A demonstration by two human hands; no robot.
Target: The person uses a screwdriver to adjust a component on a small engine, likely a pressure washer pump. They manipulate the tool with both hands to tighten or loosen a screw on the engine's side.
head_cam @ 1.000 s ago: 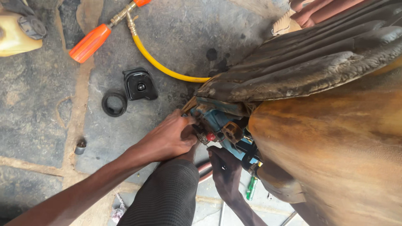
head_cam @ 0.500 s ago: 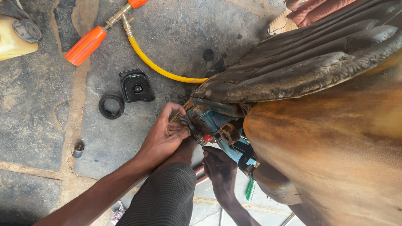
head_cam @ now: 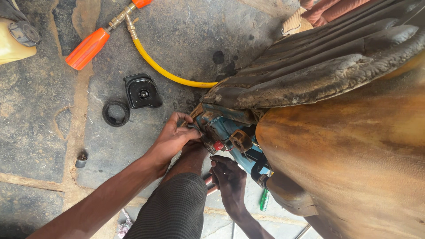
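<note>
Below, grimy blue metal assembly (head_cam: 230, 132)

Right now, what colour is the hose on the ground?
Yellow: the hose curves across the stone floor from the orange handle. Head view.

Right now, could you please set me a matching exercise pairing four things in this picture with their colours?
Things:
1. hose
2. handle
3. ring
4. mechanism at the left hand

Colours:
a. black
b. blue-green
c. yellow
d. orange

Pairs: 1-c, 2-d, 3-a, 4-b
</note>
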